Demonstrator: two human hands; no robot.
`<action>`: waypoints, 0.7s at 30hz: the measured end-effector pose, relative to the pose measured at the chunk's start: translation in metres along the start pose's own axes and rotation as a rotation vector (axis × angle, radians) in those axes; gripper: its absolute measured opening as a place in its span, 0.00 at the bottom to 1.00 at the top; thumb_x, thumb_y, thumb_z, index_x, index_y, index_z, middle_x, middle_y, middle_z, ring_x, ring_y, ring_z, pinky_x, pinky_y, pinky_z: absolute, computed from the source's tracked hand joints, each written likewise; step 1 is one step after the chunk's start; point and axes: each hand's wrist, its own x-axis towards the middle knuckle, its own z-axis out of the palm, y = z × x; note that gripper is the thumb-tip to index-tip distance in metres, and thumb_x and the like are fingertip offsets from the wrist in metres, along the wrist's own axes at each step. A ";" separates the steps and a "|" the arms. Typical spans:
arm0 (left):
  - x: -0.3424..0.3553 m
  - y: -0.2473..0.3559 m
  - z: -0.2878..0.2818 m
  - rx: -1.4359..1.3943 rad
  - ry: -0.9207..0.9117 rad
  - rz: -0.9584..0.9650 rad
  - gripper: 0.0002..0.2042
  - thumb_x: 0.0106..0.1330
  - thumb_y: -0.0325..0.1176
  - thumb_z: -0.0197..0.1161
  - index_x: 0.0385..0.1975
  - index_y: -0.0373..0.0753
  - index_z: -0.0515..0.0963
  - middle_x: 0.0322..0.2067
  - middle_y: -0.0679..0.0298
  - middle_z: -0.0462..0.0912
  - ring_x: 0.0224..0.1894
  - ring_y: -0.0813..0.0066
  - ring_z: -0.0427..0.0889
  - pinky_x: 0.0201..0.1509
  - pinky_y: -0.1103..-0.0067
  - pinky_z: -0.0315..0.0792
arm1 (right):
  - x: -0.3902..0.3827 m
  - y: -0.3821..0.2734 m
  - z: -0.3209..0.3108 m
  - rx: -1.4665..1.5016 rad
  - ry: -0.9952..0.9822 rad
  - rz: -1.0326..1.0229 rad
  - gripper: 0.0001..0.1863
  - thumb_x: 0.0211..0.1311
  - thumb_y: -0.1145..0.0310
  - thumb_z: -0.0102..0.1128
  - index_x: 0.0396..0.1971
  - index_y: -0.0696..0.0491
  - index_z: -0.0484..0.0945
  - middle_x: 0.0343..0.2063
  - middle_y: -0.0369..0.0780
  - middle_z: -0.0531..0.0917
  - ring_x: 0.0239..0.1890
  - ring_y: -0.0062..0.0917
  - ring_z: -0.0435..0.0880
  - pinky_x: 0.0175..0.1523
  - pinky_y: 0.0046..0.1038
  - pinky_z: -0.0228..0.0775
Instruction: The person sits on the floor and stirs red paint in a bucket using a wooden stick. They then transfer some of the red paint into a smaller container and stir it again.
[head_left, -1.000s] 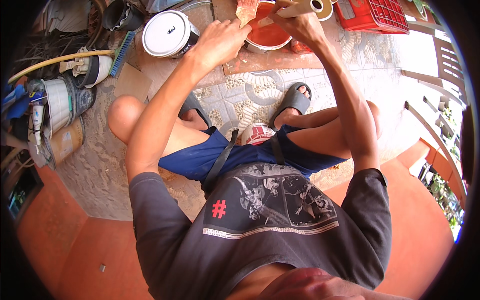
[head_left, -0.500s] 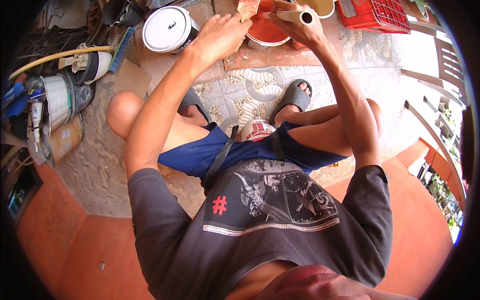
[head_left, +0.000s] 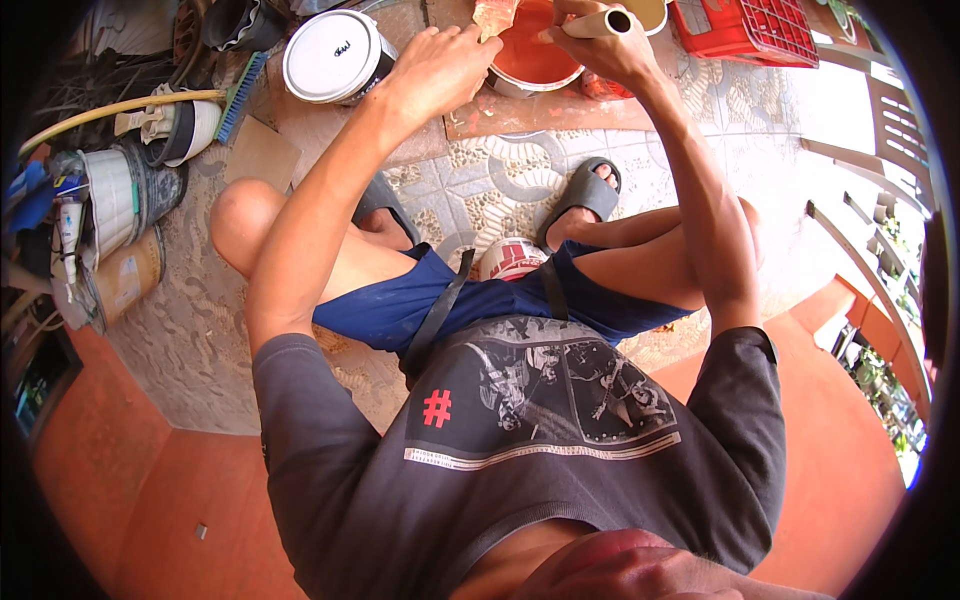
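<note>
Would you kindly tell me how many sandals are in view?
2: the left sandal, partly behind the left forearm, and the right sandal, both on the patterned floor; others may be hidden.

The upper edge of the view cuts off the paint-stained tool (head_left: 495, 18) at the left hand (head_left: 438, 68), the bucket (head_left: 520, 89) of orange-red paint and the red crate (head_left: 745, 35); the far end of the tool cannot be determined. The right hand (head_left: 612, 48) and its wrist conceal part of the cream tube (head_left: 598, 23) and the red can (head_left: 605, 88). The shorts (head_left: 480, 305) partly obscure the red-and-white container (head_left: 511, 258); the shirt strip's lettering (head_left: 540, 451) is illegibly small.
</note>
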 end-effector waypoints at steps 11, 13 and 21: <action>0.001 0.001 -0.004 -0.020 -0.023 -0.002 0.14 0.66 0.31 0.63 0.51 0.38 0.76 0.42 0.54 0.81 0.48 0.54 0.84 0.51 0.62 0.78 | 0.002 0.008 -0.007 0.325 -0.091 0.051 0.16 0.58 0.64 0.64 0.47 0.49 0.85 0.25 0.40 0.82 0.27 0.32 0.81 0.33 0.36 0.72; -0.001 0.000 0.000 -0.013 -0.006 -0.002 0.14 0.66 0.31 0.63 0.50 0.39 0.76 0.41 0.54 0.81 0.48 0.54 0.84 0.51 0.62 0.78 | 0.004 0.004 -0.012 0.142 -0.031 -0.024 0.13 0.59 0.63 0.64 0.44 0.49 0.85 0.25 0.40 0.82 0.27 0.33 0.82 0.34 0.37 0.72; -0.002 -0.001 0.001 -0.015 0.043 0.036 0.13 0.62 0.31 0.63 0.46 0.36 0.79 0.42 0.50 0.85 0.45 0.53 0.87 0.49 0.61 0.80 | 0.005 0.022 -0.005 0.124 0.082 -0.118 0.08 0.61 0.63 0.63 0.32 0.51 0.78 0.27 0.42 0.81 0.29 0.37 0.82 0.34 0.38 0.73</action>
